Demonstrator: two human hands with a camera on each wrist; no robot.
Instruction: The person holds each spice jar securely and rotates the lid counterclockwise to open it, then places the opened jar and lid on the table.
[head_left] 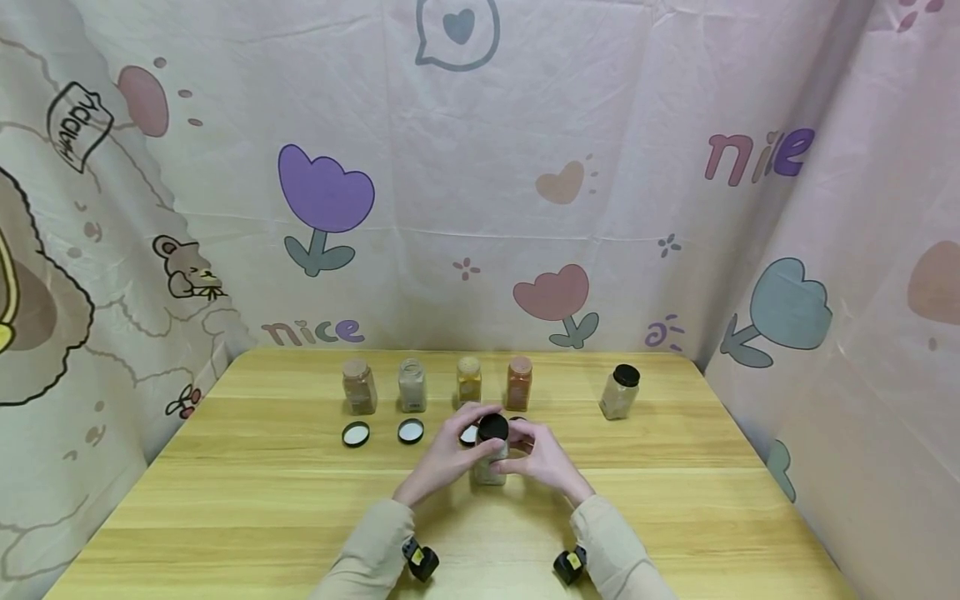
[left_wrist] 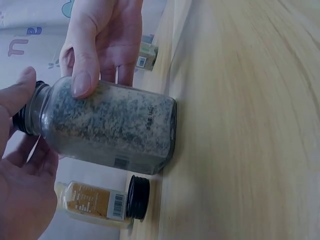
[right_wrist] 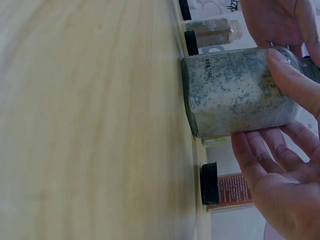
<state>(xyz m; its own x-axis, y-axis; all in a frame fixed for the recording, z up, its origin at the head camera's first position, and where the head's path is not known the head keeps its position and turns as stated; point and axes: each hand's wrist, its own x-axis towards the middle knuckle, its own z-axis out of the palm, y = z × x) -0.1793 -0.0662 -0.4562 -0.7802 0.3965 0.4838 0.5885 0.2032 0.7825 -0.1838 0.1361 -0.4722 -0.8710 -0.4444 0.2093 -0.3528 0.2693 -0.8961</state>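
A clear seasoning jar (left_wrist: 112,122) of pale, grey-green speckled flakes stands upright at the middle of the table, its base at the tabletop. My left hand (head_left: 447,450) grips the black lid (head_left: 493,427) at the top of the jar, with thumb and fingers on opposite sides. Lower down, my right hand (head_left: 551,461) holds the jar's body; its thumb (left_wrist: 84,80) presses one face and its fingers lie along another side. In the right wrist view the left hand (right_wrist: 280,22) partly hides the jar's neck.
Behind the hands stand lidless jars: brown (head_left: 360,390), whitish (head_left: 412,390), yellow (head_left: 469,385) and reddish (head_left: 518,387). Black-rimmed lids (head_left: 356,434) lie before them, some partly hidden by my hands. A black-capped jar (head_left: 619,396) stands at right. A printed curtain (head_left: 480,167) hangs behind the table.
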